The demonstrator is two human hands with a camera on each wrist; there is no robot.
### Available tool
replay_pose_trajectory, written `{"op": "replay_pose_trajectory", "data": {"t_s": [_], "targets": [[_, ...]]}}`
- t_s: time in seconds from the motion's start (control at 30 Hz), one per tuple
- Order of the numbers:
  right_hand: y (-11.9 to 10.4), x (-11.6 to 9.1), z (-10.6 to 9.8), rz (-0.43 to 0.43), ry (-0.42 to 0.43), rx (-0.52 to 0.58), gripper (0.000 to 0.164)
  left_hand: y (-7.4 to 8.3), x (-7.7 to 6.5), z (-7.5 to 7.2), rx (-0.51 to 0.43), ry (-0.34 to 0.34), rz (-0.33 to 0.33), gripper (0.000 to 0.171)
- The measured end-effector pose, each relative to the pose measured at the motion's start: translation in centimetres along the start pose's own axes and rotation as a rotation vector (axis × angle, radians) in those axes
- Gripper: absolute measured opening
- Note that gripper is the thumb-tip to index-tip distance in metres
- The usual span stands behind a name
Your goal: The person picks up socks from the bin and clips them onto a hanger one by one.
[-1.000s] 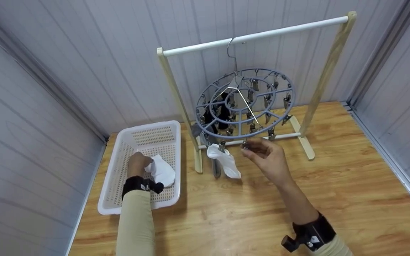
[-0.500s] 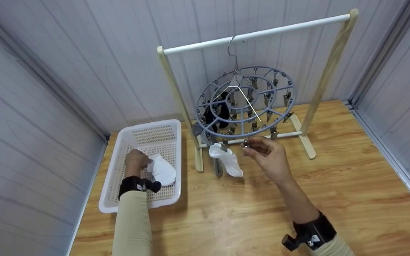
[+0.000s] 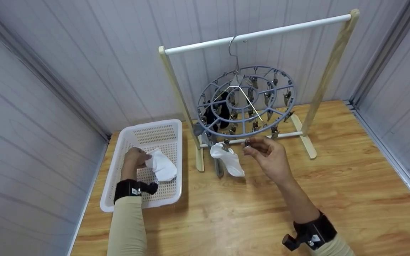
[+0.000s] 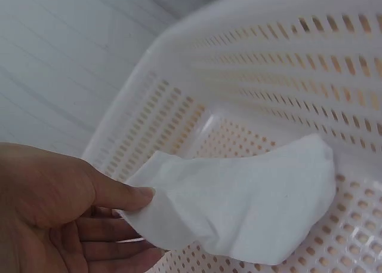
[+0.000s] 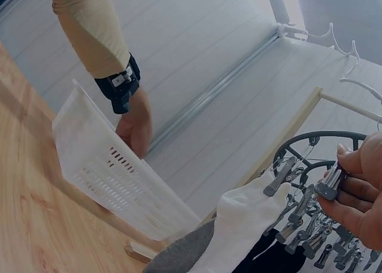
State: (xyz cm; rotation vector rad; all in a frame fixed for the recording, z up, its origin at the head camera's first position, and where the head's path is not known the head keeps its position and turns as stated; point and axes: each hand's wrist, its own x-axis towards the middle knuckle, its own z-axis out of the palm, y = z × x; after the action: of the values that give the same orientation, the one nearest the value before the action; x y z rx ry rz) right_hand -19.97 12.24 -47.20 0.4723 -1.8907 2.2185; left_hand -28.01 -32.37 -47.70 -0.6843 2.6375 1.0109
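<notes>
Inside the white basket (image 3: pixel 106 192), my left hand (image 3: pixel 133 159) pinches one end of a white sock (image 4: pixel 239 195) between thumb and fingers. The sock's other end lies toward the basket's right side. My right hand (image 3: pixel 271 156) holds a metal clip (image 5: pixel 330 184) that hangs from the front rim of the round blue-grey drying hanger (image 3: pixel 242 135). Just left of that hand, another white sock (image 3: pixel 231 164) hangs from a clip. A grey sock (image 5: pixel 182 249) hangs behind it, and dark socks (image 3: pixel 222 113) hang farther back.
The hanger hooks onto the white rail (image 3: pixel 262 33) of a wooden stand (image 3: pixel 324 85). Several other metal clips (image 3: pixel 287 96) dangle from its rings. Ribbed panel walls (image 3: pixel 48 106) enclose the wood-look floor (image 3: pixel 226 220). The basket stands left of the rack.
My left hand has moved slightly up and left in the basket, drawing the white sock's end along and turning it. My right hand stays at the clip, almost still.
</notes>
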Motion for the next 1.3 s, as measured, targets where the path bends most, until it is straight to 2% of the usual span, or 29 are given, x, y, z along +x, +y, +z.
{"op": "replay_pose_trajectory", "data": {"t_s": [0.07,0.2,0.3,0.43,0.53,0.73,1.1,1.3], "targets": [[0.0,0.0,0.0,0.003,-0.003,0.001,0.028,0.0,-0.3,-0.2,-0.020,-0.007,0.043,0.035],[-0.1,0.0,0.0,0.009,-0.010,0.007,0.028,0.0,-0.9,-0.4,-0.037,0.031,0.106,0.039],[0.0,0.0,0.0,0.006,-0.009,0.012,0.027,0.1,-1.5,-0.3,-0.047,0.077,0.150,0.040],[0.1,0.0,-0.2,0.006,-0.016,0.008,0.028,0.7,-2.7,0.2,-0.109,0.140,0.194,0.040],[0.0,0.0,-0.3,0.015,-0.017,0.001,0.029,1.1,-3.7,0.7,-0.119,0.226,0.246,0.037],[-0.2,-0.2,-0.3,0.024,-0.011,0.013,0.030,2.0,-6.0,1.7,-0.114,0.404,0.384,0.028],[-0.2,-0.2,-0.2,0.002,0.000,0.011,0.028,3.9,-11.1,2.2,-0.214,0.517,0.501,0.018],[-0.2,-0.2,-0.2,0.009,0.028,0.007,0.027,4.8,-13.2,3.6,-0.250,0.634,0.588,0.014]]}}
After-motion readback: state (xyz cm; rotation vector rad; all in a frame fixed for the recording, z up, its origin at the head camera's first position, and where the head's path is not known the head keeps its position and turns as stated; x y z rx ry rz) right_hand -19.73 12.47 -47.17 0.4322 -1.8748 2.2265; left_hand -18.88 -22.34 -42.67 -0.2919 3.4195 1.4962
